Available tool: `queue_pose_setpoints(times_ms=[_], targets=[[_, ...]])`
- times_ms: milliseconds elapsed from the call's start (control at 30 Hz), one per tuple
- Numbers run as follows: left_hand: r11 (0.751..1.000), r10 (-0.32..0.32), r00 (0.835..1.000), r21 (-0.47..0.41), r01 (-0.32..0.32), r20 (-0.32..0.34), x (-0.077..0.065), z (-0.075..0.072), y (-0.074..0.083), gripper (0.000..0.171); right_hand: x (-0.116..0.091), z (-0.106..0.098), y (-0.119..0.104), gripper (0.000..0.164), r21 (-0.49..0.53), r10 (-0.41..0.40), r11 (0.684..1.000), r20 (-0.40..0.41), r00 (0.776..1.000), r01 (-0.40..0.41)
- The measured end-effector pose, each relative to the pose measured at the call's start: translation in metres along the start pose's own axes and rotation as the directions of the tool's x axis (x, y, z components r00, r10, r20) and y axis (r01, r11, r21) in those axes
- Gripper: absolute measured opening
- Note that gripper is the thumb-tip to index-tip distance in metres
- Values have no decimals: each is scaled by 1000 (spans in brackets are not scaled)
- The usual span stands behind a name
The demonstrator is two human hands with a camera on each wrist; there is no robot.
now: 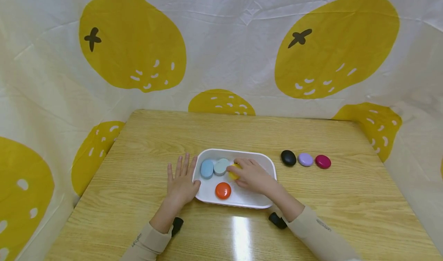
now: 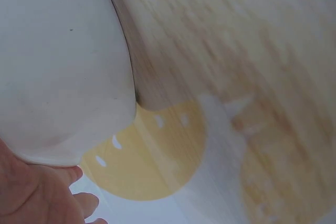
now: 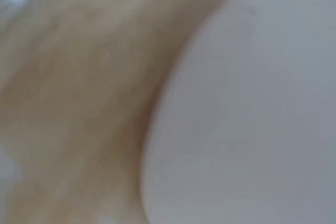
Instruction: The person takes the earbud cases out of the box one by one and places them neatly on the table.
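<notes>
We have the yellow piece (image 1: 234,172) inside the white tray (image 1: 249,197), in the curled fingers of our right hand (image 1: 252,176), just beside the grey-green disc (image 1: 220,167). Our left hand (image 1: 182,184) is spread flat, fingers straight, against the tray's left end, holding nothing. Whether we are setting the yellow piece down or taking it up, we cannot tell. Either way, we do well to let the left hand brace the tray, keep the right fingertips low, and move without nudging the disc, the light-blue oval block (image 1: 207,169) or the orange-red puck (image 1: 223,191).

Only the head view shows us the tray's contents, and the black oval piece (image 1: 288,158), lilac piece (image 1: 305,159) and crimson piece (image 1: 323,162) in a row on the wooden table (image 1: 346,199) to its right. The left wrist view adds the tray's outer wall with our left hand touching its edge; the right wrist view gives only a blurred white curve over wood, no fingers, so our exact grip is unclear.
</notes>
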State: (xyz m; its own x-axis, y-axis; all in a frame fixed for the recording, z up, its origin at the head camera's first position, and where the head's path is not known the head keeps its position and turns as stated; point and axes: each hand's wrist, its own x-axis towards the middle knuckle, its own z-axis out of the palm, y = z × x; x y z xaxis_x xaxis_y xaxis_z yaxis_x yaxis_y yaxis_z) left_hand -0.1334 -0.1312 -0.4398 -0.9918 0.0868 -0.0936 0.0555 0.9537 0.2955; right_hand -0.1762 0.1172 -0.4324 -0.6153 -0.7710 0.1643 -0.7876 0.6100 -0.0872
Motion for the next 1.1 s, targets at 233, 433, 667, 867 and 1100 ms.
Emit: queue_pose_setpoints(times_ms=[233, 433, 667, 867, 1100], targets=[[1000, -2, 1000, -7, 2, -1, 0, -1, 1, 72, -17, -28, 15, 39, 43, 95, 995, -128, 987, -90], [1000, 3, 1000, -16, -3, -9, 0, -2, 1, 72, -40, -48, 41, 41, 66, 228, 973, -198, 953, -219], [1000, 2, 1000, 9, -2, -7, -1, -1, 1, 72, -78, -61, 89, 41, 167, 443, 896, -258, 858, -412], [1000, 1, 1000, 5, -1, -10, -1, 0, 0, 73, -117, -60, 128, 42, 221, 552, 834, -315, 772, -506], [1000, 1, 1000, -3, -1, -12, -1, 0, 0, 73, -158, -57, 159, 43, 249, 745, 667, -199, 637, -702]])
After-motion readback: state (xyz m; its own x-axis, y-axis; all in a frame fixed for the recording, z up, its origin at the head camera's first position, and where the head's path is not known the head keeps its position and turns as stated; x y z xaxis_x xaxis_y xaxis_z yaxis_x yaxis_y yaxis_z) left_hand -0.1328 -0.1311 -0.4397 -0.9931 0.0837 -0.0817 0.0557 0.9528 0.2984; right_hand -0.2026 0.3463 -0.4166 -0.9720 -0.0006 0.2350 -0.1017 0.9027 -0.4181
